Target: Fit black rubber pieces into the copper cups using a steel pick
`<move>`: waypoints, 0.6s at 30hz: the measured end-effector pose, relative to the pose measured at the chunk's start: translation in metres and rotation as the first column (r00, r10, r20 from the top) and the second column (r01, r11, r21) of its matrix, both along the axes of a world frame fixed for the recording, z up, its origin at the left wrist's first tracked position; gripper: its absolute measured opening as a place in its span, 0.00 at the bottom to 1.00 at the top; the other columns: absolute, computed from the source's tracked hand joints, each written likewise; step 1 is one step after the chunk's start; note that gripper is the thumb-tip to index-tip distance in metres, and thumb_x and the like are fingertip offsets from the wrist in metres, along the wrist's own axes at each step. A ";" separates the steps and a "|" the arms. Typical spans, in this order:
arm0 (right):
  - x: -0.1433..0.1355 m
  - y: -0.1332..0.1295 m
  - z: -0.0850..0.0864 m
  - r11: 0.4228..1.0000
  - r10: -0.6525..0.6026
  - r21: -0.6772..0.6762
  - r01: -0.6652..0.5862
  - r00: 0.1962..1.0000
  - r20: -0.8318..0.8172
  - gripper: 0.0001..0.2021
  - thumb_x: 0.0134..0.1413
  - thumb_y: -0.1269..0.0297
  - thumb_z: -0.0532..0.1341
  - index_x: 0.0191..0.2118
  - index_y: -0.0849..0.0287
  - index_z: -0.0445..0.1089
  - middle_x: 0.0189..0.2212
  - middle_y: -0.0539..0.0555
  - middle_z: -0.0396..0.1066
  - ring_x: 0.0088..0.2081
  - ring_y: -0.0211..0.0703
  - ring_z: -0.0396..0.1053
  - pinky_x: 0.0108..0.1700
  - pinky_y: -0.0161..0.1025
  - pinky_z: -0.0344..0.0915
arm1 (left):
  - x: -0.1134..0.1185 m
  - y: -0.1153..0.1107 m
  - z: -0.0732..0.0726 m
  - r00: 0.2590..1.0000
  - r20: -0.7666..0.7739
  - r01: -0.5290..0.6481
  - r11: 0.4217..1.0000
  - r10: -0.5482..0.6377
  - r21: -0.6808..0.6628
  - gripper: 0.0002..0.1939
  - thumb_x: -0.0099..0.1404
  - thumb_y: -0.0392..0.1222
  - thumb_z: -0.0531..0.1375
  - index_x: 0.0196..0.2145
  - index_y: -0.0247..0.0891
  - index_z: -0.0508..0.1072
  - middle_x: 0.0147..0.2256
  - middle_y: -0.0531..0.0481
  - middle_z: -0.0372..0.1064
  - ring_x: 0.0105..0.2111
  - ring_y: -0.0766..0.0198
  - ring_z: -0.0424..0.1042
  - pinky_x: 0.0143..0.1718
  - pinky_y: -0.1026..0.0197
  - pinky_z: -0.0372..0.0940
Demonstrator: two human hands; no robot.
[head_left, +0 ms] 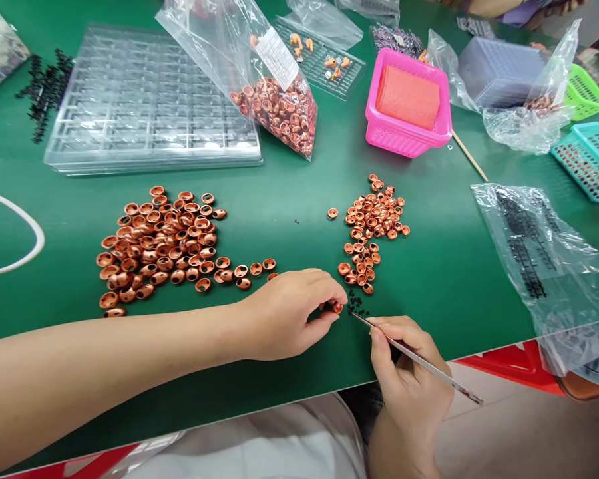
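The left hand (292, 313) rests on the green surface (289, 193) with its fingers pinched together on 1 small copper cup (337, 307), held just above the surface near its front edge. The right hand (404, 379) is closed around thin metal tweezers (414, 358), whose tip points at a little cluster of black bits (357, 307) lying just beside the pinched cup. Behind the left hand spreads a big heap of copper cups (162, 249); a smaller heap (372, 229) lies behind the tweezers' tip. Farther back stand a stack of clear plastic trays (150, 106), a clear bag of more cups (274, 100) leaning on it, and a pink basket (409, 103). To the right lie a crumpled bag with black parts (539, 253), a teal basket (592, 159) and a green basket (586, 93). A white cord (17, 226) curves at the left edge.
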State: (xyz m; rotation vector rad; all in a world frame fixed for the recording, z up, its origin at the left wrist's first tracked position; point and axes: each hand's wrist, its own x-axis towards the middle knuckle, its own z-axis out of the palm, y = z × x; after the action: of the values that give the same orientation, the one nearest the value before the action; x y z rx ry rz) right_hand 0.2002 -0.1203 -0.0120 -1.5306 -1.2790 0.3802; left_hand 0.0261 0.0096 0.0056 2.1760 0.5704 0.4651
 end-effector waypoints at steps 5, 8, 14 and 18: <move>0.001 -0.002 0.001 1.000 0.012 0.011 -0.012 0.999 -0.029 0.10 0.53 0.77 0.64 0.38 0.55 0.70 0.33 0.51 0.75 0.35 0.42 0.75 0.35 0.42 0.72 | 0.000 0.001 0.000 1.000 -0.020 0.009 1.000 -0.009 -0.007 0.06 0.65 0.34 0.55 0.39 0.37 0.71 0.35 0.50 0.71 0.34 0.63 0.69 0.35 0.62 0.63; 0.001 -0.002 0.002 1.000 0.003 0.031 -0.002 0.999 -0.038 0.10 0.52 0.78 0.63 0.37 0.55 0.70 0.32 0.50 0.75 0.35 0.42 0.74 0.35 0.42 0.72 | 0.000 0.002 0.000 1.000 -0.029 0.010 1.000 -0.011 -0.012 0.06 0.66 0.34 0.55 0.39 0.37 0.71 0.35 0.50 0.71 0.34 0.63 0.69 0.35 0.62 0.63; 0.001 -0.002 0.000 1.000 0.007 0.020 -0.007 0.999 -0.035 0.11 0.52 0.78 0.64 0.38 0.54 0.70 0.33 0.51 0.75 0.36 0.43 0.74 0.36 0.42 0.72 | 0.000 0.001 -0.001 1.000 -0.009 0.009 1.000 -0.009 -0.004 0.06 0.66 0.34 0.55 0.39 0.37 0.71 0.34 0.50 0.71 0.34 0.63 0.69 0.35 0.62 0.63; -0.001 -0.002 -0.001 1.000 0.014 0.022 -0.013 0.999 -0.031 0.11 0.51 0.77 0.64 0.38 0.54 0.70 0.34 0.51 0.76 0.36 0.43 0.75 0.36 0.43 0.73 | 0.000 0.001 -0.001 1.000 -0.016 0.010 1.000 -0.010 0.000 0.06 0.66 0.34 0.55 0.39 0.37 0.71 0.34 0.49 0.71 0.34 0.63 0.69 0.35 0.62 0.64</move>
State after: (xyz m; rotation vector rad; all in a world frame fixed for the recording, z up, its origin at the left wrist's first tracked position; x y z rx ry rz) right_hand 0.1995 -0.1223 -0.0129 -1.4932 -1.2658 0.3958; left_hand 0.0256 0.0109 0.0045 2.1833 0.5686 0.4429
